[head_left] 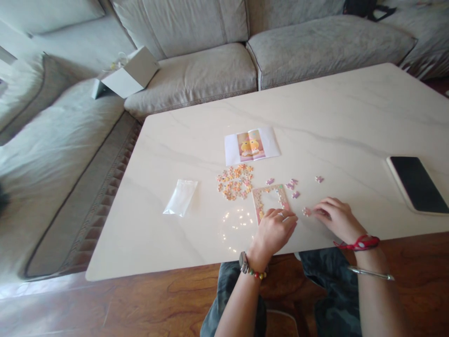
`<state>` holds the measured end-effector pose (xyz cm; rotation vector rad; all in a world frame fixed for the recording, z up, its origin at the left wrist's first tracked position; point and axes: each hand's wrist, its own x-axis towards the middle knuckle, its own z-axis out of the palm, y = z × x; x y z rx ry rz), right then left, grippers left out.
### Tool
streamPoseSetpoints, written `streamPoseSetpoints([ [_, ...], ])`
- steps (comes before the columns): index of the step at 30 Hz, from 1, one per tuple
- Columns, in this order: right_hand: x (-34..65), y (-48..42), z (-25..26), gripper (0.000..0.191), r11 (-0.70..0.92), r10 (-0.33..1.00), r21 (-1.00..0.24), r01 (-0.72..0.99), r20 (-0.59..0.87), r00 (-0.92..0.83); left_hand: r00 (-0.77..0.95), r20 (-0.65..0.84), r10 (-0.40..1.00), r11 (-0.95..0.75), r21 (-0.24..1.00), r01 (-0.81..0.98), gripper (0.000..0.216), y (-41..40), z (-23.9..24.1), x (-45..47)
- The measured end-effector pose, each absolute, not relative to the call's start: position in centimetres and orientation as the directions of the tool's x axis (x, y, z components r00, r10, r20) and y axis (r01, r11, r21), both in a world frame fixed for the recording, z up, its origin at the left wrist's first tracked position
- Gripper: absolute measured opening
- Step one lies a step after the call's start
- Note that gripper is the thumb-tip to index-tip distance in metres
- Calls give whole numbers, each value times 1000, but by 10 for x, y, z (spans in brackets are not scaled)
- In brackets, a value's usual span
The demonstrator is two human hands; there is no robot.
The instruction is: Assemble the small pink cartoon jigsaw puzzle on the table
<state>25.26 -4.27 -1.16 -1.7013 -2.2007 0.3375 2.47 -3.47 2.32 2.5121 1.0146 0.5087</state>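
A small jigsaw frame (269, 195) with a pink patterned border lies on the pale marble table (351, 121). My left hand (275, 230) rests curled on the frame's lower edge, fingers bent onto it. My right hand (336, 218) lies just right of it, fingertips pinching a small pink piece (306, 211) on the tabletop. A heap of orange and pink pieces (235, 181) sits left of the frame. Several loose pink pieces (293, 185) lie above the hands. A printed reference picture (251, 145) lies further back.
A see-through plastic bag (181, 197) lies to the left on the table. A dark phone (417, 184) sits at the right edge. A grey sofa (196, 70) wraps round the far and left sides, with a white box (130, 72) on it.
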Motion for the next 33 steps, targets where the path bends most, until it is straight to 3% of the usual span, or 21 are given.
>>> streamPoseSetpoints([
  [4,262,-44,-8,15,221,974,-414,883,148,-174,677,197,709,-672,477,566,20,-37,20,34],
  [9,284,-49,-4,23,149,987,-491,858,130,-96,534,169,828,-550,430,716,19,-31,16,47],
  [14,283,-48,-6,15,101,995,-589,802,56,-84,483,153,862,-501,399,768,21,-23,13,64],
  [18,275,-40,-6,4,121,992,-646,753,66,-103,545,141,827,-555,366,747,25,-13,14,80],
  [22,274,-37,-4,6,124,992,-667,734,61,-112,640,98,762,-633,315,707,20,1,19,90],
  [26,274,-41,-2,27,189,979,-691,698,82,-185,684,104,722,-681,285,675,24,20,27,86],
  [33,268,-43,-2,11,234,970,-631,740,104,-219,556,187,810,-587,255,769,20,39,35,50],
])
